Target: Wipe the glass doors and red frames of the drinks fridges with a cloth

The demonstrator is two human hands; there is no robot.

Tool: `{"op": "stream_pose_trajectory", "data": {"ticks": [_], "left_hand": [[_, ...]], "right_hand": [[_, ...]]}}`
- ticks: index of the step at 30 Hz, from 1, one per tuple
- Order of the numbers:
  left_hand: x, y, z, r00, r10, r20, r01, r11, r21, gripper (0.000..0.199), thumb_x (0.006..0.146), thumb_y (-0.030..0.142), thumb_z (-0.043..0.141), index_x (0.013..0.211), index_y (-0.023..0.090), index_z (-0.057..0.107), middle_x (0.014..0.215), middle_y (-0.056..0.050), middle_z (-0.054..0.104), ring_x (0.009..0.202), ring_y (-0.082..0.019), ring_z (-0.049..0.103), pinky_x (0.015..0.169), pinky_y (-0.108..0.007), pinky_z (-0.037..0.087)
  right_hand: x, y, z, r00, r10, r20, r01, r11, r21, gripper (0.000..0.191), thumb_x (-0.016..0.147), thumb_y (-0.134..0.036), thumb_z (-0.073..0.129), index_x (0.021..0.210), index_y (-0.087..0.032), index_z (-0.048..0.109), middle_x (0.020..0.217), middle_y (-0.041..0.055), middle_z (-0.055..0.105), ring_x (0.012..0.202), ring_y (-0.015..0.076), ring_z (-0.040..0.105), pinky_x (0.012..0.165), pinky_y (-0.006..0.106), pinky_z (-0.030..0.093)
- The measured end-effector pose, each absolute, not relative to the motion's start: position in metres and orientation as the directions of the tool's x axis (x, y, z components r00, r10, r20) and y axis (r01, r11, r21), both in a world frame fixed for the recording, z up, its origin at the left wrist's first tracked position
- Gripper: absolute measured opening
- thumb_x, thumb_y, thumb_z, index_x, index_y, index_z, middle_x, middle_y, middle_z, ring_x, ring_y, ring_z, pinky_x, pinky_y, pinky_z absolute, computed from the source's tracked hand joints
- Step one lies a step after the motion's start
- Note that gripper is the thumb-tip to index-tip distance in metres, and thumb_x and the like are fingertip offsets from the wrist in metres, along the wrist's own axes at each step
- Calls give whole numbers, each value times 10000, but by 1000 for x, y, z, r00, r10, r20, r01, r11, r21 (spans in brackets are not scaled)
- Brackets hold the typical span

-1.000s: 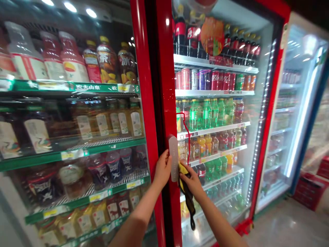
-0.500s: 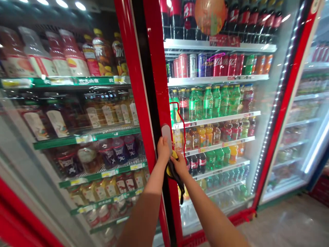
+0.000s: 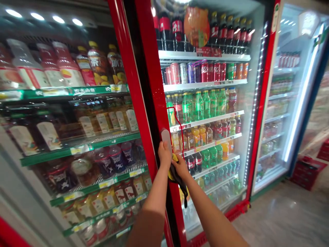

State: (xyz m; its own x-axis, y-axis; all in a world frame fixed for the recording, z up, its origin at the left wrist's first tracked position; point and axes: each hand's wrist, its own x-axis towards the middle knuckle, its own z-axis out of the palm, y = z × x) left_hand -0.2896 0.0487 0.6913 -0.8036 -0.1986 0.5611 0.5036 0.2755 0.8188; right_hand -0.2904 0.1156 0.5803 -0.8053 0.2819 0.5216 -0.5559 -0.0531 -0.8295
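The left hand (image 3: pixel 165 154) wraps its fingers round the upright door handle (image 3: pixel 166 136); the right hand (image 3: pixel 180 167), just rightward, pinches a drooping yellow-and-black item (image 3: pixel 176 177).

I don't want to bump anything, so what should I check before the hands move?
1. Left hand touching the handle: ok.
2. Left hand's grip closed all round the handle: cannot tell, the fingers are partly hidden.
3. Right hand holding the yellow-and-black item: ok.
4. Right hand free: not ok, it has that item.
5. Green bottles behind the glass upright: ok.
6. Feet away from the door: cannot tell, out of view.
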Motion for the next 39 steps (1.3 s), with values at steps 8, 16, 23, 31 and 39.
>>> {"op": "stream_pose_trajectory", "data": {"ticks": [8,16,23,31,39], "left_hand": [[-220,57,677,-778,-26,628,584,340,737,331,990,447,378,739,246,453,654,22,594,597,-157,585,595,-262,462],[-153,30,694,-460,322,827,868,358,344,154,941,340,601,932,218,696,930,-44,689,909,-194,654,863,-343,523],[-120,43,687,-165,427,889,956,290,38,564,952,257,611,1489,251,437,1512,-142,496,1424,-272,476,1162,-500,428],[-74,80,688,88,697,712,982,58,-177,812,981,227,565,1635,265,86,1680,-151,280,1581,-262,175,1262,-536,267],[-38,140,686,281,765,580,957,-177,-230,1015,914,238,686,1635,271,-28,1695,-159,192,1574,-276,120,1273,-532,239]], "right_hand": [[-210,146,575,-845,236,479,-508,-76,-858,342,797,-442,695,1077,-245,703,1038,38,728,989,247,645,970,410,494],[-110,190,589,-939,174,295,-329,-213,-920,432,713,-506,809,1059,-274,699,927,-17,689,830,186,615,819,337,497],[-28,231,589,-954,267,138,-215,-287,-933,449,615,-452,895,967,-257,697,814,-42,666,721,146,607,684,275,476],[60,287,586,-943,327,66,-173,-312,-934,487,608,-414,901,1008,-244,680,816,-25,722,660,161,669,647,292,536],[137,336,595,-804,579,139,-256,-126,-958,542,600,-519,885,1030,-245,699,866,11,755,710,193,703,658,313,568]]}}
